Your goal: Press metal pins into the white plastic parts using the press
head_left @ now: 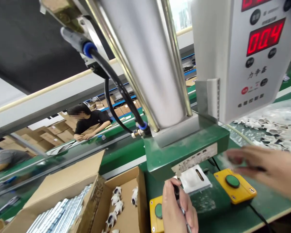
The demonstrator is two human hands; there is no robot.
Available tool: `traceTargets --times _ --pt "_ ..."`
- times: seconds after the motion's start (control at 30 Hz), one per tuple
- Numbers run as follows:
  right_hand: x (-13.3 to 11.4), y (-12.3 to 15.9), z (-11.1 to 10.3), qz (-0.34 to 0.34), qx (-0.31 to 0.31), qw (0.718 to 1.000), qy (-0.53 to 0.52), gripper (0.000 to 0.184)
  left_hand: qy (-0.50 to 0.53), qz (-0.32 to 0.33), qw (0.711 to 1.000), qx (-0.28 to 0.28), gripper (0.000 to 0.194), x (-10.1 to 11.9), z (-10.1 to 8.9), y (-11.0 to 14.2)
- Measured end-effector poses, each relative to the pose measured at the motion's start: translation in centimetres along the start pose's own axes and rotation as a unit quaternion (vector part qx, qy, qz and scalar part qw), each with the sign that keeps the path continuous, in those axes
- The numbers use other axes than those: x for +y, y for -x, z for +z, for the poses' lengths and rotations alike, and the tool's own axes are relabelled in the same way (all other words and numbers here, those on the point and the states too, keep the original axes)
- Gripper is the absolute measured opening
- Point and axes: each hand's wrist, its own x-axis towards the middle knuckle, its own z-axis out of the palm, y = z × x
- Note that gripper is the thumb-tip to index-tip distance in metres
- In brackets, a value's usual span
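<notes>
My left hand (178,208) is closed around a slim metal rod (182,212) with a dark upper part. It is in front of the press, by a white plate with a slot (195,179) under the green press head (186,152). A yellow button box with a green button (156,212) is partly hidden behind this hand. My right hand (269,170) is smeared by motion above the other yellow button box (242,191). A pale blur shows at its fingertips; whether it holds anything is unclear.
An open carton of silver metal rods (60,213) stands at left, beside a cardboard box (142,200) with several small white parts (118,207). Many white parts (276,129) lie on plastic at right. A control box (254,64) hangs above. A co-worker (89,121) sits beyond.
</notes>
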Motion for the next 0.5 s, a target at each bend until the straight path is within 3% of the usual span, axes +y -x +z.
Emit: traceTargets --times 0.03,0.07,0.17,0.37,0.5 --pt "-2.6 -0.5 1.5 -0.044 -0.072 0.996 -0.001 0.024 0.006 0.0 1.0 -0.006 0.037 0.1 -0.5 0.2" --pt "-4.8 -1.2 2.9 -0.037 -0.124 0.992 -0.014 0.023 0.016 -0.004 1.0 -0.006 0.038 0.2 -1.1 0.4" --pt "-8.2 -3.5 5.7 -0.016 -0.185 0.982 -0.021 0.006 0.059 -0.016 0.997 0.037 0.038 0.4 -2.6 0.8" --pt "-8.3 -5.1 6.4 -0.021 -0.226 0.974 -0.025 0.013 0.093 -0.014 0.991 0.099 0.045 0.3 -4.6 0.7" --pt "-8.4 -4.6 6.5 -0.009 -0.208 0.978 -0.01 0.021 0.039 0.001 0.992 0.12 0.049 -0.5 -5.3 0.5"
